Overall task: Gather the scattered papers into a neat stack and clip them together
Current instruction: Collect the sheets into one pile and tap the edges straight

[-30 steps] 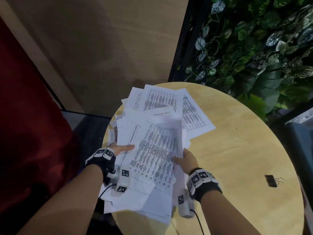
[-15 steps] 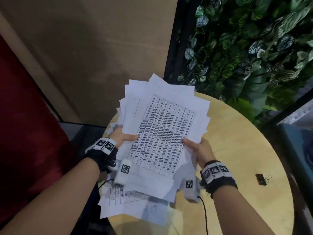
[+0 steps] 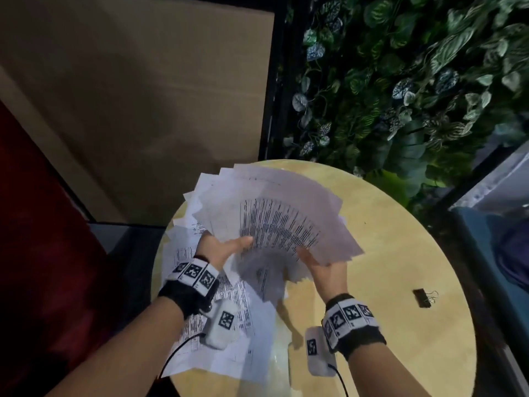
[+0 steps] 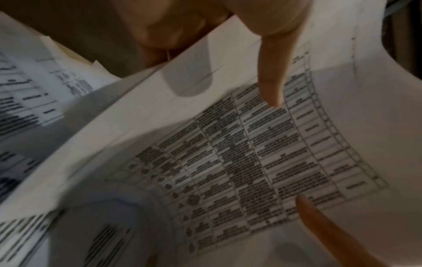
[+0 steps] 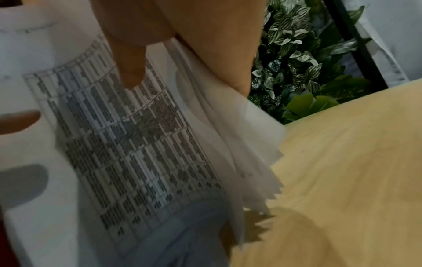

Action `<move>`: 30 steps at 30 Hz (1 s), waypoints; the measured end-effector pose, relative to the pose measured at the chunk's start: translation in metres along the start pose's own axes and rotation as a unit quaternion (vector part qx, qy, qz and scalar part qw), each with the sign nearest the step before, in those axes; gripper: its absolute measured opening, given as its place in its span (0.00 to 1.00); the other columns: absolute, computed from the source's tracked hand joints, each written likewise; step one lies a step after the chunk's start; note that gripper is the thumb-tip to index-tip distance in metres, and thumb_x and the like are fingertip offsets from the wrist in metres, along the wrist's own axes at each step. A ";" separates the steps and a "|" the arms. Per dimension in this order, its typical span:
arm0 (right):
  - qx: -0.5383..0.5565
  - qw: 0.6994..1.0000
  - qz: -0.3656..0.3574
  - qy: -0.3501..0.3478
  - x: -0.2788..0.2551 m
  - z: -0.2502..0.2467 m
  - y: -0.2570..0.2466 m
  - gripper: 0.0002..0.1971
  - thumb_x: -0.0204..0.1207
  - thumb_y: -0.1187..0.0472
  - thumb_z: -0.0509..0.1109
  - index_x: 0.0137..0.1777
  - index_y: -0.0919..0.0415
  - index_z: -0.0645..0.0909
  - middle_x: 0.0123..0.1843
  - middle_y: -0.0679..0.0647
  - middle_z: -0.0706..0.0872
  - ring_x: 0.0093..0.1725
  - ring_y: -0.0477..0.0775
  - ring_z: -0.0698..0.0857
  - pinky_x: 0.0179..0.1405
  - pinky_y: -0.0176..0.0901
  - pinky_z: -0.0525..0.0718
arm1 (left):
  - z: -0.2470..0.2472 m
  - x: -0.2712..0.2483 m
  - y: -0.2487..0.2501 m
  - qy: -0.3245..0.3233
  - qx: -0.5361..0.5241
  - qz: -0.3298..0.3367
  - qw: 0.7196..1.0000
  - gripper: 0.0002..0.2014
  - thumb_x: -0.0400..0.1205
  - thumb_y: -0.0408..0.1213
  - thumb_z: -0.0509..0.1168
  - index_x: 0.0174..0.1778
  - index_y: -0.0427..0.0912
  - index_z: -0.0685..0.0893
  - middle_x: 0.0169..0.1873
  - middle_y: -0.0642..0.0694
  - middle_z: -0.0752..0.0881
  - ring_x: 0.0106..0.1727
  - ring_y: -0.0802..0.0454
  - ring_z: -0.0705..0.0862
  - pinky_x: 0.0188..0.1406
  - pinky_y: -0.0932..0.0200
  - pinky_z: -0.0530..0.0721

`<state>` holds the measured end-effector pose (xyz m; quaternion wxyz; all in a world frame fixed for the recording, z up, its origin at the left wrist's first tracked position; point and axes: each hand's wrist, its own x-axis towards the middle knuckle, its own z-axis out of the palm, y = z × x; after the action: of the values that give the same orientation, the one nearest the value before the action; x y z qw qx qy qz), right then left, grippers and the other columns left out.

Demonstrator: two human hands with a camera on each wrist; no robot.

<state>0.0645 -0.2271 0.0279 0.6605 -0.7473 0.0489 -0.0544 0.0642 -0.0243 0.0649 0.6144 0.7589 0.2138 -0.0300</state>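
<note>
Both hands held a thick, uneven bundle of printed papers above the round wooden table, the sheets bowed and fanned so that their far corners stuck out at different angles. The left hand gripped the bundle's left edge, its thumb lying across the top sheet's printed table and its fingers hidden beneath; the left wrist view showed that thumb pressed onto the grid of text. The right hand gripped the right edge in the same way, thumb on top and fingers underneath. More printed sheets lay loose on the table below the left forearm, overlapping one another near the table's edge. A black binder clip lay on the bare wood well to the right of the hands, apart from all the paper. Leafy green plants stood behind the table.
</note>
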 end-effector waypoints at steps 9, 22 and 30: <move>0.069 0.991 -0.117 0.009 0.034 -0.016 -0.040 0.19 0.64 0.71 0.78 0.46 0.45 0.84 0.39 0.34 0.90 0.44 0.34 0.87 0.47 0.31 0.86 | -0.016 0.025 0.023 -0.015 -0.018 0.084 0.996 0.58 0.38 0.68 0.78 0.63 0.39 0.77 0.56 0.46 0.86 0.65 0.45 0.81 0.71 0.43 0.75; 0.007 0.996 -0.081 0.036 0.051 0.002 -0.048 0.14 0.71 0.69 0.75 0.57 0.65 0.82 0.47 0.52 0.88 0.50 0.55 0.88 0.56 0.56 0.87 | 0.006 0.026 0.041 -0.021 0.007 0.153 0.988 0.26 0.73 0.28 0.73 0.67 0.33 0.74 0.58 0.44 0.83 0.57 0.57 0.78 0.64 0.64 0.73; 0.081 0.978 -0.134 0.140 0.050 0.014 -0.073 0.09 0.80 0.62 0.66 0.57 0.61 0.82 0.46 0.44 0.86 0.50 0.47 0.85 0.52 0.42 0.84 | 0.011 0.025 0.066 0.074 -0.152 0.161 0.972 0.11 0.73 0.33 0.73 0.51 0.40 0.85 0.44 0.51 0.88 0.40 0.66 0.87 0.39 0.78 0.83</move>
<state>0.1157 -0.2120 0.0992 0.6923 -0.6760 0.0359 -0.2500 0.1129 -0.0376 0.1150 0.7018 0.6811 0.1360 0.1583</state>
